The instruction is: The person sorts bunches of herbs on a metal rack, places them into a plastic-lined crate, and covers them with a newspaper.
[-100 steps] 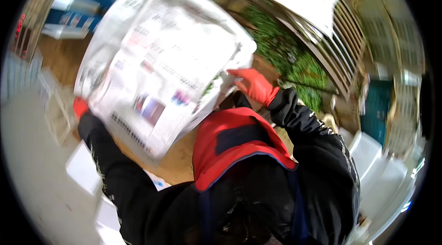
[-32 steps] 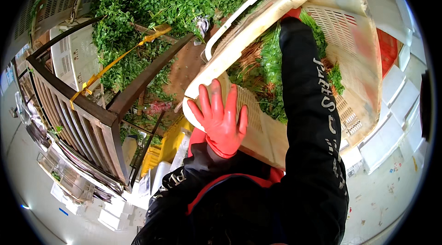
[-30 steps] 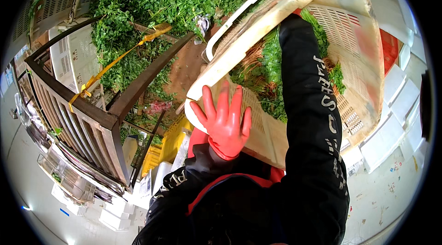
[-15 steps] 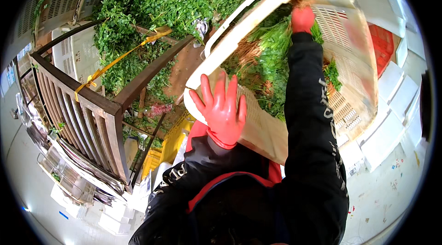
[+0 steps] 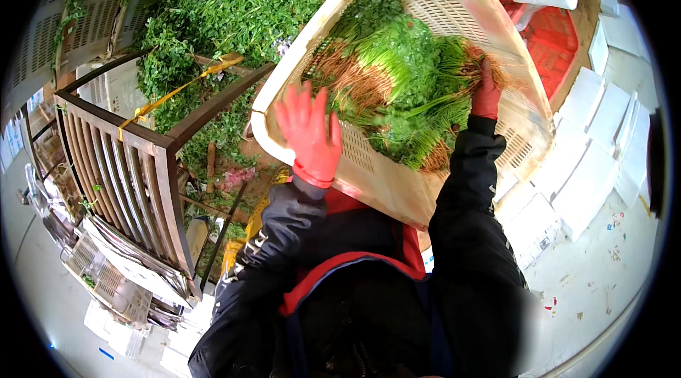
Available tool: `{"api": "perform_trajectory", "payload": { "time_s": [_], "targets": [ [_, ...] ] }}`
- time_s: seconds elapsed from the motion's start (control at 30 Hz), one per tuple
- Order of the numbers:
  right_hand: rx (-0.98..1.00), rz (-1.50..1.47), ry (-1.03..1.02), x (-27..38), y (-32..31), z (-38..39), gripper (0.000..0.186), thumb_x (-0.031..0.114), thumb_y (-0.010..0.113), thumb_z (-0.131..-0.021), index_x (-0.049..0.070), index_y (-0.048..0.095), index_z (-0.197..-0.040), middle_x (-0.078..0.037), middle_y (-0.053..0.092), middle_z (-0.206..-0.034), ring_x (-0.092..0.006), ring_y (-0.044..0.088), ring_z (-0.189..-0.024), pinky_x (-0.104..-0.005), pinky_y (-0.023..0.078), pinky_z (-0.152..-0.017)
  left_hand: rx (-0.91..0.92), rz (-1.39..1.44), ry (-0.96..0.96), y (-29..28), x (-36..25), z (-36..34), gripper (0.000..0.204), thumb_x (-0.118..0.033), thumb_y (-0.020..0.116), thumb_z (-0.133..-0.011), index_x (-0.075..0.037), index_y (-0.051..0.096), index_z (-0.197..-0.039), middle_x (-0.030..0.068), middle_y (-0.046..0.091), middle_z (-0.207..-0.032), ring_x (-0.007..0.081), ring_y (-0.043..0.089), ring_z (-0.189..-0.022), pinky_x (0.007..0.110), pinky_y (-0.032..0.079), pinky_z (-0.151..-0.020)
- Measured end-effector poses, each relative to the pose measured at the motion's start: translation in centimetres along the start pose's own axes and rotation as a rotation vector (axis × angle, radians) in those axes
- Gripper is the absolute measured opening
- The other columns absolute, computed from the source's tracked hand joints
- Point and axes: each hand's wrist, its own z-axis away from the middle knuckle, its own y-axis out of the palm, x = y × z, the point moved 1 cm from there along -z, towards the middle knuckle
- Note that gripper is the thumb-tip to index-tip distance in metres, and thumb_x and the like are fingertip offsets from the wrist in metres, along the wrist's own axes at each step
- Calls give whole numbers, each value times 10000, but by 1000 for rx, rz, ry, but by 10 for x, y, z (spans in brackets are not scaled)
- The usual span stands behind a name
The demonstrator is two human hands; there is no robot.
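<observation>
At two o'clock my red-gloved right hand point(image 5: 486, 97) grips a brown-rooted, leafy green bunch point(image 5: 454, 58), likely bruisable, best held rootward; left hand point(image 5: 310, 133) splays empty.

"Floor point(image 5: 596, 293)?"
"Pale grey, littered on my right."
"Furniture?"
"Dark slatted frame point(image 5: 92, 109) on my left, yellow strap point(image 5: 177, 92) slung over its rail."
"Elsewhere?"
"White boxes point(image 5: 592, 176) grouped to my right."

Cream basket point(image 5: 404, 192), green herbs point(image 5: 410, 58), rusty-brown roots point(image 5: 358, 82), red gloves point(image 5: 312, 147)
</observation>
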Motion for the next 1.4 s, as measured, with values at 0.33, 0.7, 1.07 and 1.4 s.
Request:
{"api": "perform_trajectory", "payload": {
  "time_s": [0.33, 0.7, 1.07, 1.4],
  "targets": [
    [7, 210, 42, 64, -31, 27, 325, 175, 516, -927, -20, 539, -1186, -93, 582, -1135, -186, 545, -995, -322, 417, -895, 241, 537, 117, 46, -50, -14, 551, -249, 643, -792, -6, 466, -1253, 223, 501, -1239, 382, 467, -1155, 410, 367, -991],
    [1160, 78, 6, 293, 117, 86, 316, 275, 523, -916, -4, 550, -1062, -58, 579, -936, -145, 541, -840, -272, 436, -760, 77, 523, 308, -137, -48, -27, 1043, -547, 712, -644, -56, 216, -1419, 207, 326, -1395, 378, 263, -1324, 546, 184, -1057],
    [1836, -192, 5, 485, 235, 172, 378, 335, 423, -947, -17, 549, -892, -68, 544, -873, -156, 501, -799, -281, 390, -762, 14, 1014, -27, -375, -79, 68, 766, -342, 795, -675, 5, 426, -1250, 139, 562, -1141, 198, 522, -1061, 336, 418, -908],
    [1527, 170, -63, 462, 388, 172, 468, 346, 567, -891, -36, 562, -1162, -63, 592, -1125, -152, 557, -972, -293, 427, -842, -462, 717, -662, -389, -18, 48, 812, -521, 715, -611, 86, 473, -1092, 292, 586, -979, 401, 582, -930, 422, 468, -810]
  ]
}}
